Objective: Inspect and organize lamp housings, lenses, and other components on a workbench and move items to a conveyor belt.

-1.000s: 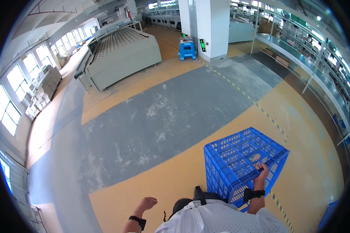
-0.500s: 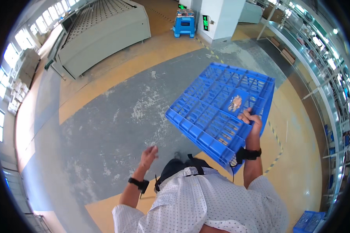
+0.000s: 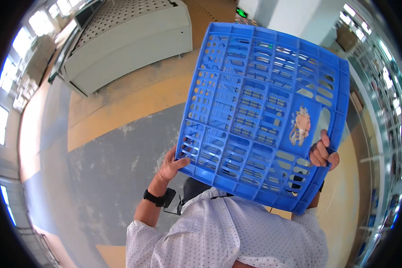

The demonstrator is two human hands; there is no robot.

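Grey and yellow floor (image 3: 107, 147) is spreading out far below, and a long pale machine (image 3: 125, 44) is sitting at eleven o'clock. At seven o'clock the left hand (image 3: 170, 164), with a black watch (image 3: 155, 198) on its wrist, is gripping the low left corner of a big blue crate (image 3: 254, 111). Both hands are holding the crate up in front of the person, probably because it is too wide for one. At four o'clock the right hand (image 3: 322, 154) is curling its fingers tight through a hole in the crate's right side.

we see a glossy blue plastic crate (image 3: 259, 111), a worn matt concrete floor (image 3: 107, 178), and a dotted cloth shirt (image 3: 219, 232).
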